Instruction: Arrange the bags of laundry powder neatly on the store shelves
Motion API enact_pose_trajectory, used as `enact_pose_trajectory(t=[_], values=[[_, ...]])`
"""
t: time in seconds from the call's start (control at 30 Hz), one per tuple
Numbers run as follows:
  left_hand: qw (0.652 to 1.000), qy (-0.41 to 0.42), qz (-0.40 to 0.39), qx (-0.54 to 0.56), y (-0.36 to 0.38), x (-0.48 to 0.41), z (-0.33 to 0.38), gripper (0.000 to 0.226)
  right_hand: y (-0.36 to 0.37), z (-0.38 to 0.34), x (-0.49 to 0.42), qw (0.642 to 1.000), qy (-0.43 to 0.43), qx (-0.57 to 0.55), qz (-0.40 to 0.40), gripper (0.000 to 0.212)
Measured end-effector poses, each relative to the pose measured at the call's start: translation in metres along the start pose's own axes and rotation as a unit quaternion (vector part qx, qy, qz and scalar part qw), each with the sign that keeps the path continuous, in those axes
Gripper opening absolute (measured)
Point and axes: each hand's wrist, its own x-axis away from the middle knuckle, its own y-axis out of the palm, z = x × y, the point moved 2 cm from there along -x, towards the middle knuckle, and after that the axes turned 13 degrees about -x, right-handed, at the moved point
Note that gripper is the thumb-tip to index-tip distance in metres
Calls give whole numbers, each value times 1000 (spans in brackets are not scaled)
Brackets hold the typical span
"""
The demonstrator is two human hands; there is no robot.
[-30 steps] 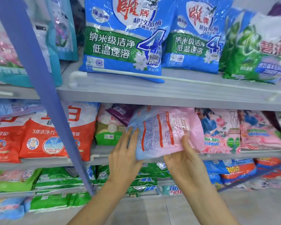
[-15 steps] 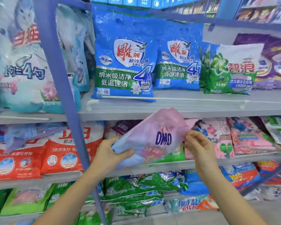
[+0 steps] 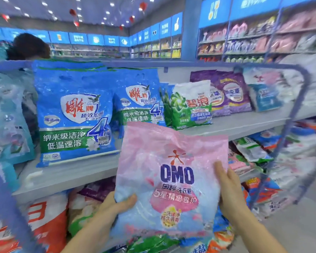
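Shelf: the long grey metal shelf board (image 3: 77, 172) runs from the left edge up toward the right of the frame. Bags stand along it.
Big bag: a tall glossy blue plastic bag with a green band (image 3: 71, 114) stands upright left of centre. A smaller matching one (image 3: 139, 99) is just beside it.
Task bag: the pink-and-pale-blue plastic OMO bag (image 3: 171, 179) is at lower centre, held upright in the air in front of the shelf's edge and not resting on it.
Neighbour: a green-and-white plastic bag (image 3: 190, 105) stands on the shelf right of centre, above the held bag's top.
Hands: they are apart, one on each side of the OMO bag. The left hand (image 3: 108, 212) pinches its lower left corner with the thumb on the front. The right hand (image 3: 230, 194) grips its right edge. The fingers behind are hidden.
Change: a second ago the bag sat lower, showing its printed back; it has since been turned and raised, logo now outward.
Meaning: it is probably faced correctly and ready to be set down, though I cannot tell which slot it is meant for.
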Motion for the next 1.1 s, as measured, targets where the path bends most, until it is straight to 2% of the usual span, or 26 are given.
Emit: enact_pose_trajectory(t=[0.13, 0.17, 0.23, 0.27, 0.33, 0.37, 0.43, 0.47, 0.5, 0.53, 0.57, 0.6, 0.63, 0.7, 0.77, 0.87, 0.9, 0.93, 1.1], values=[[999, 9, -26, -37, 50, -34, 4, 91, -32, -43, -9, 996, -83, 30, 26, 23], [999, 6, -20, -47, 67, -41, 9, 83, -40, -56, -12, 995, -93, 26, 36, 23], [1000, 6, -20, 21, 106, -49, 18, 26, -64, -77, -21, 993, -108, 18, 46, 28], [997, -5, -40, 58, 130, -51, 19, 12, -78, -88, -25, 992, -117, 19, 48, 40], [988, -56, -94, 109, 176, -58, 18, 28, -107, -109, -33, 990, -116, 48, 62, 68], [988, -59, -97, 101, 189, -78, 14, 40, -123, -121, -37, 989, -122, 58, 68, 71], [993, -58, -80, 64, 220, -110, 4, 61, -155, -147, -47, 986, -135, 71, 70, 64], [993, -44, -99, 44, 241, -123, -1, 86, -172, -160, -52, 984, -143, 68, 76, 56], [994, -41, -95, 31, 260, -128, -4, 92, -190, -172, -59, 983, -151, 59, 82, 45], [993, -37, -95, 55, 286, -132, -1, 71, -207, -184, -66, 982, -157, 53, 89, 37], [992, -47, -88, 80, 316, -136, 2, 41, -224, -197, -74, 981, -163, 49, 96, 32], [988, -44, -110, 98, 342, -136, 2, 32, -242, -209, -82, 979, -168, 48, 101, 30], [986, -52, -124, 103, 370, -139, 4, 38, -259, -221, -90, 978, -171, 51, 107, 29], [988, -35, -123, 91, 413, -150, 0, 69, -293, -241, -108, 977, -172, 60, 112, 29], [994, -19, -91, 62, 447, -164, 1, 76, -324, -258, -123, 976, -170, 56, 121, 28], [998, -20, -56, 23, 492, -189, -4, 101, -367, -277, -145, 977, -165, 43, 129, 26], [999, -12, -49, 13, 506, -199, -5, 102, -380, -283, -152, 976, -164, 42, 134, 25], [999, -1, -47, 12, 521, -204, -1, 95, -393, -290, -159, 975, -166, 46, 137, 24], [997, 64, 12, -48, 601, -227, 14, 30, -450, -320, -202, 967, -175, 78, 166, 26]])
